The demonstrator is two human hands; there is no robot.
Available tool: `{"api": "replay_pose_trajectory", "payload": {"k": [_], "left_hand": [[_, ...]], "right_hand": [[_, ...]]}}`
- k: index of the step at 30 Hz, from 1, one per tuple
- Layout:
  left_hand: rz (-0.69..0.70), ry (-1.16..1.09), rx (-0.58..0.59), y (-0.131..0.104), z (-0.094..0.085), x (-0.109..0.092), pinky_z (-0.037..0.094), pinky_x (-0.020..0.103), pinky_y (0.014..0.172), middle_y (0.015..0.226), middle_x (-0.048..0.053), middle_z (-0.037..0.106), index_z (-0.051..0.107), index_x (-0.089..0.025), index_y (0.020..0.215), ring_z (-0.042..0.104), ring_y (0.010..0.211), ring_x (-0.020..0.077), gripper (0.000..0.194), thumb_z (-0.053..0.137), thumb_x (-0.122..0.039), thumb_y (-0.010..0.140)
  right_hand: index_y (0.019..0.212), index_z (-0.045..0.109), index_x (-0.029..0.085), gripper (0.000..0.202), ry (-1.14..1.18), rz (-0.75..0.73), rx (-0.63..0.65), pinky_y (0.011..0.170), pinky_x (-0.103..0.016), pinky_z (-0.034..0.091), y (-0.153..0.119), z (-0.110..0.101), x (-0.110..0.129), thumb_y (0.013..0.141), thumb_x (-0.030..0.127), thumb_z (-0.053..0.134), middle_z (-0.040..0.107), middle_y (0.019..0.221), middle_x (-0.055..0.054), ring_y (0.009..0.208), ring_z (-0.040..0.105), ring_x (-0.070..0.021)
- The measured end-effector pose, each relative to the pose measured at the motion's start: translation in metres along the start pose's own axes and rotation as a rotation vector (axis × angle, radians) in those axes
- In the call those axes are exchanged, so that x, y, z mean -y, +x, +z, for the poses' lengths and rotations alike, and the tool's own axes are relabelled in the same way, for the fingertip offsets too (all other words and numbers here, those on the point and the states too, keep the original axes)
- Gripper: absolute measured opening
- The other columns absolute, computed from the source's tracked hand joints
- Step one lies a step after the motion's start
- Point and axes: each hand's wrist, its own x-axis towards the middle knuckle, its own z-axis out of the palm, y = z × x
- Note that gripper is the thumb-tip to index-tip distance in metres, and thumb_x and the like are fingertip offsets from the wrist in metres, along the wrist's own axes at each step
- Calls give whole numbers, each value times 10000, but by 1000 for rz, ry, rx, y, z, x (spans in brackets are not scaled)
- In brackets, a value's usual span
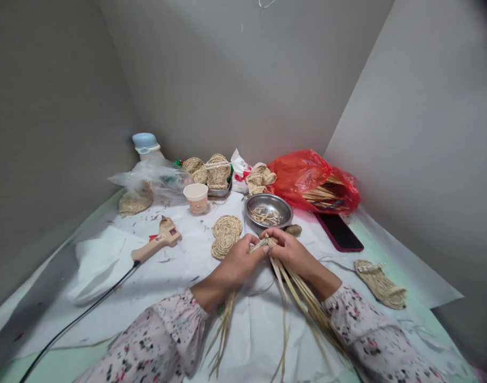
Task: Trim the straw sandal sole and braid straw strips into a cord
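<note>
Between my two hands is a bundle of straw strands (289, 282), gathered at a small knot-like top. My left hand (243, 257) pinches strands on the left side, with some tails hanging below its wrist. On the other side my right hand (291, 252) grips the gathered top, and long strands trail down under that forearm. Just beyond my left hand lies a woven straw sole-shaped piece (226, 236). A metal bowl (268, 198) with short straw scraps sits right past my fingertips. Exactly how the strands cross at the fingertips is too small to make out.
To the left lies a glue gun (157, 240) with its black cord. Behind stand a paper cup (196, 198), a plastic bag (159, 175) and a blue-lidded bottle (146, 143). Rightward are a red bag (303, 175) of straw, a phone (339, 232) and a woven slipper (380, 284).
</note>
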Motion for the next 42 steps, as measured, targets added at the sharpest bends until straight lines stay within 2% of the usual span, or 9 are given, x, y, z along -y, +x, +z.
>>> {"api": "replay_pose_trajectory", "payload": {"k": [5,12,18,22,25,31,36,42], "left_hand": [[70,-68,46,-2,0,-1,297,248,566,543,-59,451,555,-188,775,421,557,142,231,467,-384,857],[104,-50,45,-3,-1,-2,317,256,602,511,-45,477,526,-198,647,455,567,151,270,450,-335,866],[88,-100,87,-3,1,0,304,257,555,515,-43,457,536,-188,647,415,523,141,327,416,-380,883],[107,-53,38,-3,1,0,311,253,588,589,-29,501,562,-187,682,447,602,155,292,449,-380,870],[119,-22,28,-4,1,-1,311,252,600,609,-18,518,560,-194,683,469,652,171,283,459,-381,869],[141,-91,96,-6,2,-2,330,252,615,637,-15,532,594,-194,733,477,667,171,246,470,-366,858],[77,-173,93,-6,5,-2,304,252,561,572,-30,456,523,-195,663,422,587,150,252,457,-356,844],[1,-235,96,-3,4,3,250,247,493,518,-52,388,430,-201,600,353,493,116,309,489,-406,823]], "right_hand": [[958,548,203,243,80,61,8,460,-215,307,-2,-1,1,719,217,590,488,621,62,478,423,-85],[1021,537,190,308,33,61,26,483,-218,361,-3,2,5,779,354,634,546,625,51,495,499,-94],[971,569,166,232,23,62,7,476,-214,336,-1,1,4,745,220,581,520,551,60,478,484,-93],[998,608,177,256,39,31,1,538,-218,360,-3,0,3,767,283,638,542,685,31,587,488,-96],[1000,625,185,304,66,49,-9,525,-219,347,-2,-2,0,745,335,692,513,689,33,582,465,-96],[932,609,188,252,198,126,-41,502,-217,349,-1,-2,-1,696,251,672,539,652,42,521,471,-88],[923,587,190,233,218,114,16,489,-209,338,-2,-2,-1,693,199,624,567,660,42,507,477,-83],[940,590,182,257,67,60,-17,598,-232,397,-1,3,1,686,153,614,605,759,21,637,539,-106]]}}
